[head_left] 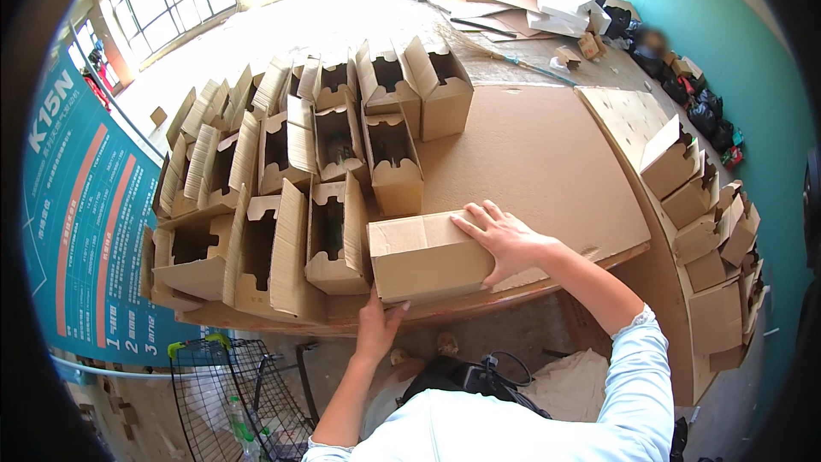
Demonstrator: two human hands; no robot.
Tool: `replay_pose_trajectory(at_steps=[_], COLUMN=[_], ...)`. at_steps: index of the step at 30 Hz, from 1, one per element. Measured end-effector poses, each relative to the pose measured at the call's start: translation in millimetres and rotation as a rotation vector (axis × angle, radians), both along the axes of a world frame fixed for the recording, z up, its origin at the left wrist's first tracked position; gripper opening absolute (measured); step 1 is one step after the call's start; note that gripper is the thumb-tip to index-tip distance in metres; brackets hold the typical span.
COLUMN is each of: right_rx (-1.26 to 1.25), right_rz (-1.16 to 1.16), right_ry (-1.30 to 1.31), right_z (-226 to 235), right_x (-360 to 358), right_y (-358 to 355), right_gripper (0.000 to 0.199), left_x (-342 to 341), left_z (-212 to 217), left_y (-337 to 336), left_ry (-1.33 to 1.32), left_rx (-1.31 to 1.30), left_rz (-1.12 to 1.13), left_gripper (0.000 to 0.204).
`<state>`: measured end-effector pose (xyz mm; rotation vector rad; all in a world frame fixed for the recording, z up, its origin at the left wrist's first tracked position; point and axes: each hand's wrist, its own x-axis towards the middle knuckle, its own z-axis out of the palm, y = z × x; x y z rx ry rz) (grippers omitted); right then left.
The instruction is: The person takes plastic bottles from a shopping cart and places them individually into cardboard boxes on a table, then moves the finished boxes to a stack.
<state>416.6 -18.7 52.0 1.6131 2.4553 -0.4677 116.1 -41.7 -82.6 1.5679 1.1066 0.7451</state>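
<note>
A closed brown cardboard box (pixel 432 269) lies on its side at the front edge of the cardboard-covered table (pixel 547 171). My right hand (pixel 506 244) grips its right end, fingers spread over the top and thumb down the near side. My left hand (pixel 376 325) holds the box's lower left corner from the near side; some of its fingers are hidden. Just left of it stands an open cardboard box (pixel 333 235) with dark contents I cannot make out. Several more open boxes stand upright in rows behind and to the left, among them a box (pixel 395 162) directly beyond.
More open boxes (pixel 718 325) line a wooden board on the right. A black wire cart (pixel 244 393) with bottles is below left, beside a blue-green banner (pixel 85 231). Beyond the table lie a broom (pixel 505 56), scrap cardboard (pixel 513 4) and black bags (pixel 705 111); a person is near the bags.
</note>
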Motion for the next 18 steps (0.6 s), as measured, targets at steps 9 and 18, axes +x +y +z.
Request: replay_pose_trajectory(at_steps=[9,18], right_rx=[0.169,0.496], right_rz=[-0.555,-1.110], right_ry=[-0.069,-0.152], right_z=[-11.5,-59.6], right_x=[20.7,-13.3], right_y=[-80.4,2.7], right_gripper=[0.113,0.108], left_x=[92.3,189.6], left_z=[-8.4,-42.9], left_y=[42.5,128.4], left_ry=[-0.078,-0.059], left_rx=[0.125,0.359], left_rz=[-0.112,-0.071], left_gripper=[0.069,0.059])
